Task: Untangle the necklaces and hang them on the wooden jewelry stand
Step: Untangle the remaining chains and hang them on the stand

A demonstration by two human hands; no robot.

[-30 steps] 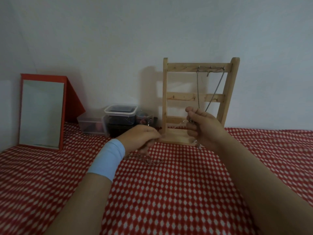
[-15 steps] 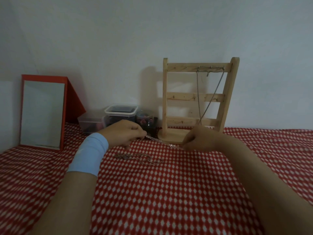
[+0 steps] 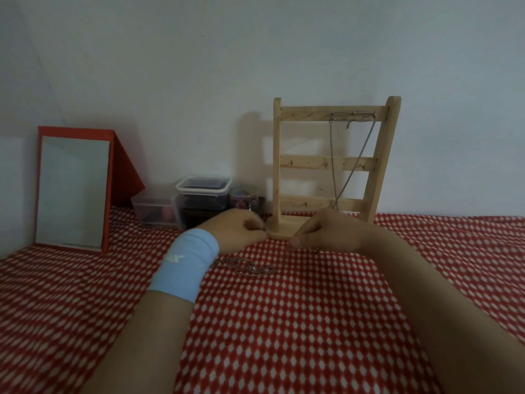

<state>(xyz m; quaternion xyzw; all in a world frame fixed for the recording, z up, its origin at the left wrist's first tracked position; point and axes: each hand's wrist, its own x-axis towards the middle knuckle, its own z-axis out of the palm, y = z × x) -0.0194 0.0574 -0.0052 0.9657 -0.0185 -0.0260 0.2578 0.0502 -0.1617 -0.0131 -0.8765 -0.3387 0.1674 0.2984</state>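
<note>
Your left hand point(image 3: 238, 233) and right hand point(image 3: 329, 234) are resting curled before the pale wooden ladder-shaped jewelry stand point(image 3: 277, 166); whether they are pinching chain, you cannot tell. The tangled silver necklace chains point(image 3: 247, 267) are lying nearer: be easing loops apart, never pulling.

Right hand point(image 3: 326, 233): lowered from the height of the wooden jewelry stand's point(image 3: 335, 155) bottom rung to just above the table point(image 3: 284, 322), in front of the stand's base.
Left hand point(image 3: 241, 231): shifted right toward that base; the gap between the hands narrowed.
Chain: the span stretched between the fingers half a second earlier was no longer discernible.
</note>
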